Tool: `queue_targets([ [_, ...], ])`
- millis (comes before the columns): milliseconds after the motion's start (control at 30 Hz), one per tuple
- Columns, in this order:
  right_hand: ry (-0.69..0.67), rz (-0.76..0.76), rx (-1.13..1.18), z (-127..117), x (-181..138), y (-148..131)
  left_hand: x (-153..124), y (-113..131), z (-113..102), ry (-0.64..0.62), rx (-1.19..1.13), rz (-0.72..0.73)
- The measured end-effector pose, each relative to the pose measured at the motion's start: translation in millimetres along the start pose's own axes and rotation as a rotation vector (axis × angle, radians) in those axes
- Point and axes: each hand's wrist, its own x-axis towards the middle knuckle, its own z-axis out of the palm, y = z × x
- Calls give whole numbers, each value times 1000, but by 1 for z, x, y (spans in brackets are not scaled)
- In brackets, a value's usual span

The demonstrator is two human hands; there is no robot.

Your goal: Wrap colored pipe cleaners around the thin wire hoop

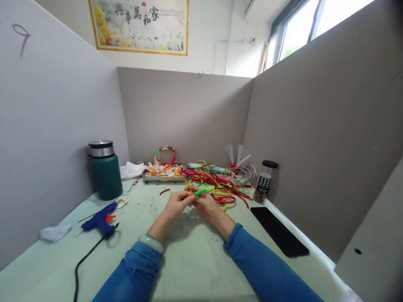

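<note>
1. Both hands are brought together above the table: by the left hand point(177, 206), an orange piece point(191, 192) seems to be pinched between the fingertips; by the right hand point(205, 207), a fuzzy green strip point(204, 191) is grasped where it crosses the fingers.
2. Orange and green meet at the fingertips; whether they are joined cannot be told. For good work, the meeting point is best gripped close to the ends, pressure being kept light so that the pile is not crushed, and both parts held in line.
3. To the right, a flat black slab point(279, 231) is laid on the green cover point(189, 274); to the left, a blue glue gun point(101, 219) is rested on its side, its nozzle best given a wide berth by the sleeves.
4. Beyond the hands, coloured strips point(212, 173) are heaped beside a tray point(164, 179) filled with small pieces.
5. At the sides, the table is flanked by a teal bottle point(106, 177) and a black-lidded jar point(265, 184).
</note>
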Motion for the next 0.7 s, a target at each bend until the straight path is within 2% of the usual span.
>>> queue_targets([
  [300, 90, -39, -243, -12, 3, 8, 0, -6, -2, 274, 261, 70],
  [533, 189, -114, -493, -9, 4, 6, 0, -10, 1, 313, 456, 127],
  [700, 290, -283, -813, -13, 6, 8, 0, -13, 2, 327, 482, 138],
])
